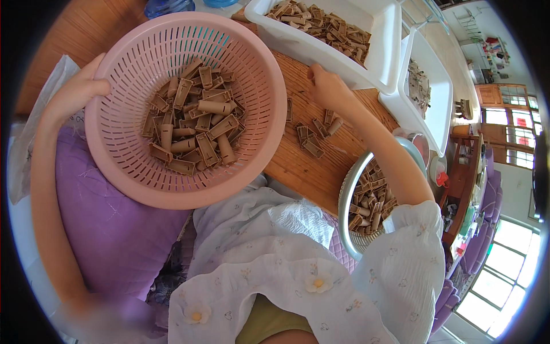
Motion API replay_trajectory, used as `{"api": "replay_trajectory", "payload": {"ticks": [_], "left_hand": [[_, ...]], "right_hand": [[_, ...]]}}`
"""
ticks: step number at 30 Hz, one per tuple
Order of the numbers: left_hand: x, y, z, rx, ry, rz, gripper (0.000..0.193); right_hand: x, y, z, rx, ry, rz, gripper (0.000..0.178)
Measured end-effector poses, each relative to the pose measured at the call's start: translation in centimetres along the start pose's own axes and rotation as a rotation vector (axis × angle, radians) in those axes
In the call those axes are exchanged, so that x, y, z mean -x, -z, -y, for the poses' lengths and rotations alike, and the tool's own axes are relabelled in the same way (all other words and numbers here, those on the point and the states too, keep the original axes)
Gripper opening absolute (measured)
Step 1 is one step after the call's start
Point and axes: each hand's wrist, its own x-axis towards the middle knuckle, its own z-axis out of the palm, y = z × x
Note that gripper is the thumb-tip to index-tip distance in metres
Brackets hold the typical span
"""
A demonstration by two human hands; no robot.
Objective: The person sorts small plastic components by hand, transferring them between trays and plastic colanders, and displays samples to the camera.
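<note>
My left hand (86, 89) is closed over the left rim of a round pink plastic basket (172, 198), thumb on the inside. Slotted walls surround a heap of small brown plastic parts (197, 123), some half-round and some like open troughs. The basket is tilted toward me, its right side over the wooden table (295, 172). My right hand (329, 86) hovers at the table beside a white bin, its fingers curled together; whatever they may hold is hidden. Several loose brown parts (310, 141) lie on the table below my right forearm.
A white bin (381, 46) of brown parts stands at the far side, with a second white bin (438, 106) of paler pieces to its right. A grey-green colander (345, 215) with more brown parts sits under my right arm. Blue containers (170, 7) stand behind the basket.
</note>
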Motion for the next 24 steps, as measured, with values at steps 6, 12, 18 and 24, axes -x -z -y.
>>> {"api": "replay_trajectory", "payload": {"ticks": [6,12,18,24], "left_hand": [[0.4,0.4,1.1,0.004,0.012,-0.012,0.051],[0.1,0.0,0.2,-0.018,0.011,-0.034,0.051],[0.4,0.0,0.5,-0.009,0.019,-0.022,0.050],[0.3,0.0,-0.1,-0.011,0.006,-0.002,0.050]], "right_hand": [[4.1,3.7,-0.8,0.337,0.308,0.446,0.031],[4.9,1.0,-3.5,0.737,0.355,0.615,0.029],[5.0,1.2,-4.1,0.643,0.631,0.293,0.009],[4.0,0.1,-4.6,0.811,0.649,0.395,0.012]]}}
